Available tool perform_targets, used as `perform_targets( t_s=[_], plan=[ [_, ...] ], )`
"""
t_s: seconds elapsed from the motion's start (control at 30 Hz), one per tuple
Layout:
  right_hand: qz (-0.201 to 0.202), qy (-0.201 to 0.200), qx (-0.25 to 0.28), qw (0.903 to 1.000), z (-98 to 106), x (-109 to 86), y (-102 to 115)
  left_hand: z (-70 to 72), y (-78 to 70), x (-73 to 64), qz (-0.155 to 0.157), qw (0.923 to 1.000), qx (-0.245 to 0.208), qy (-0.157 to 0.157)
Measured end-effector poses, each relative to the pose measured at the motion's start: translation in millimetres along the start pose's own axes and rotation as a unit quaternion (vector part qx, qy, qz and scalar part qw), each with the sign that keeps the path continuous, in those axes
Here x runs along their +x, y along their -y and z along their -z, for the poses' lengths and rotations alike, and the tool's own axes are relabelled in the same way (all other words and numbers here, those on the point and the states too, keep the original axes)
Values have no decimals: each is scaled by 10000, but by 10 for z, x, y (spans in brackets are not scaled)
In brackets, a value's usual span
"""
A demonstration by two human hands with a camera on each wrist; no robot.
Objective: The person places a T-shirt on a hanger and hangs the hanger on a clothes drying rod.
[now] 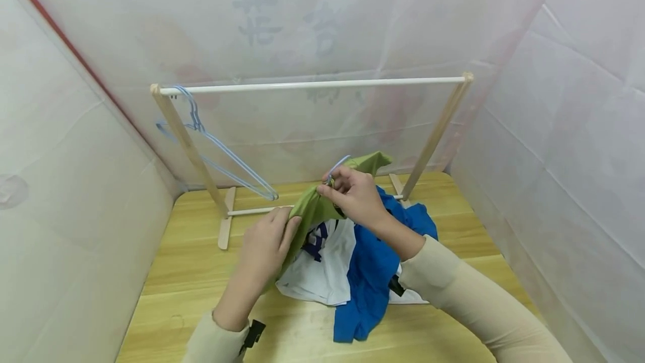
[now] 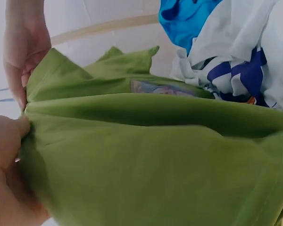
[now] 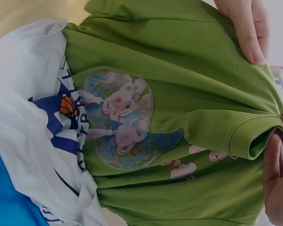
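A green T-shirt (image 1: 311, 210) with a printed picture (image 3: 120, 120) on its front hangs between both hands. My left hand (image 1: 264, 245) grips its shoulder side, thumb on top of the cloth, as the left wrist view also shows. At the collar (image 3: 245, 134), my right hand (image 1: 355, 198) pinches the gathered cloth close to the base of a light blue hanger's hook (image 1: 339, 166). The rest of that hanger is hidden by the shirt and fingers. Below lie a white shirt (image 1: 327, 273) with a purple print and a blue garment (image 1: 370, 268).
Behind the hands stands a small rack with a white top bar (image 1: 312, 85) and wooden posts (image 1: 435, 136). Blue hangers (image 1: 234, 156) hang at the bar's left end. A wood-grain table (image 1: 196, 279) carries everything, with pale cloth walls (image 1: 569, 144) around it.
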State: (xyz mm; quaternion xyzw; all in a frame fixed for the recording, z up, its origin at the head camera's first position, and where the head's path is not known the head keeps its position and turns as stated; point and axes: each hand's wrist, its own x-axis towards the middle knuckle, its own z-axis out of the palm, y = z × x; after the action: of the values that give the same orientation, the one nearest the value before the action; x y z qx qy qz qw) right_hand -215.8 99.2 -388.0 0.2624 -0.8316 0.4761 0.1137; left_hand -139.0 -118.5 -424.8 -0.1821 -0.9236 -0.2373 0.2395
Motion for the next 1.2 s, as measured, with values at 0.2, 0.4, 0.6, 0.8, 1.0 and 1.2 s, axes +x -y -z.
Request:
perform_targets(
  t_s=[0.2, 0.4, 0.6, 0.8, 1.0, 1.2],
  plan=[
    [5, 332, 188, 9993, 9, -12, 7, -35, 13, -26, 7, 9986, -320, -429],
    [549, 157, 64, 9983, 130, 5, -99, -2, 69, -59, 92, 9951, -565, -804],
    [1347, -640, -1154, 9821, 249, 63, -331, 76, 92, -63, -39, 9940, -595, -921],
    [1722, -624, -1455, 9723, 306, 116, -528, 123, 104, -85, -91, 9931, -582, -1018],
    [1395, -552, -1402, 9787, 356, 102, -664, 137, 109, -107, -166, 9922, -553, -1105],
    [1191, -645, -1427, 9805, 413, 70, -740, 150, 104, -124, -118, 9916, -635, -1121]
  ],
)
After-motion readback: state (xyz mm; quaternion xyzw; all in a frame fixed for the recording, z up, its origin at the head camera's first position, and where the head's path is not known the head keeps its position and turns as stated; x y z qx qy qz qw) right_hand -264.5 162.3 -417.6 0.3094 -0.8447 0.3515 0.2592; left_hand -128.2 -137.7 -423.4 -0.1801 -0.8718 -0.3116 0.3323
